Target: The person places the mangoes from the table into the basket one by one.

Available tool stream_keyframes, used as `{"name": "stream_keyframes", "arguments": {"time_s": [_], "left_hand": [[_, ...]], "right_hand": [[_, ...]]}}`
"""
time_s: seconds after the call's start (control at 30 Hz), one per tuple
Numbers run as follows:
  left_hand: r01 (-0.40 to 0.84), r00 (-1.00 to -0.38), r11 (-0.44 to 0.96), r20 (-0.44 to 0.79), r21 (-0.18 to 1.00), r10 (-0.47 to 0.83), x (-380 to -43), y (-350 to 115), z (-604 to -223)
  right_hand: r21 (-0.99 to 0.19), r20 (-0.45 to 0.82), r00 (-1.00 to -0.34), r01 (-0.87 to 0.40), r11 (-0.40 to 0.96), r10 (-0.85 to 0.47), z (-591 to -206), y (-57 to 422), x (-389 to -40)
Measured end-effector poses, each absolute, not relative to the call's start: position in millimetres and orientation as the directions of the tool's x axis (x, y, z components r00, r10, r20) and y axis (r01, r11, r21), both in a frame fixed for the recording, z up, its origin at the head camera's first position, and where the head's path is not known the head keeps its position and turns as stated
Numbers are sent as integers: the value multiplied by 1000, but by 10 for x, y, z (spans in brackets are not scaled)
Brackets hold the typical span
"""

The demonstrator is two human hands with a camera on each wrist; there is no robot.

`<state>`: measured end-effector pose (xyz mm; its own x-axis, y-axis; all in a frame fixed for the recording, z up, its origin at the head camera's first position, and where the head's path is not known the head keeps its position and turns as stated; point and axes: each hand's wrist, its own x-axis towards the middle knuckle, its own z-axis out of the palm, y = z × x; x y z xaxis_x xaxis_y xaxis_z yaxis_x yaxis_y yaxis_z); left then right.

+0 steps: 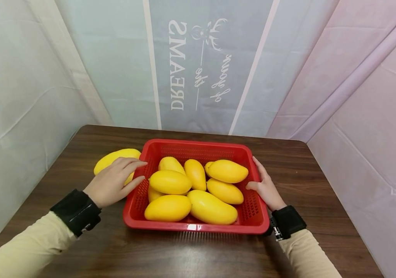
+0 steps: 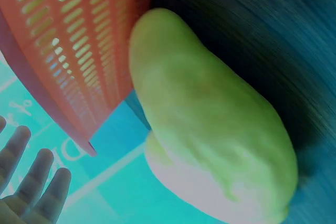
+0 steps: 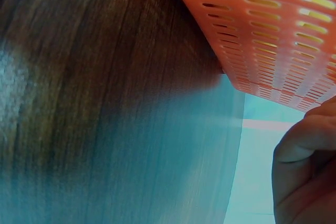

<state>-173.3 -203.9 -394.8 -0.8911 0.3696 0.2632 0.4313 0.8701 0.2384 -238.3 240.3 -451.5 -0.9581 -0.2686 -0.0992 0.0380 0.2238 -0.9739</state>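
A red plastic basket (image 1: pixel 198 227) filled with several yellow mangoes (image 1: pixel 213 207) stands on the table. My right hand (image 1: pixel 269 189) grips its right rim, thumb over the inner side and fingers along the outside. At the left rim, my left hand (image 1: pixel 112 183) hovers with its fingers extended toward the basket. In the left wrist view those fingers show spread and apart from the basket wall (image 2: pixel 79 40). Beneath the left hand, a mango (image 1: pixel 114 158) lies on the table, partly covered by it. The left wrist view shows a mango (image 2: pixel 205 114) close beside the basket, with another pale one behind it.
The dark wooden table (image 1: pixel 305 185) extends on both sides of the basket. A fabric backdrop (image 1: pixel 205 77) with printed lettering hangs behind its far edge, and pale cloth walls (image 1: pixel 375 127) flank it left and right.
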Motion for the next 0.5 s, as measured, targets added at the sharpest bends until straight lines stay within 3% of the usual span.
{"name": "stream_keyframes", "arguments": {"time_s": [0.5], "left_hand": [[379,-907,912,261,158,331,-1744,-2235,-4026]], "right_hand": [[-975,-99,-958,40,218,-267,-4520,2404,-2390]]}}
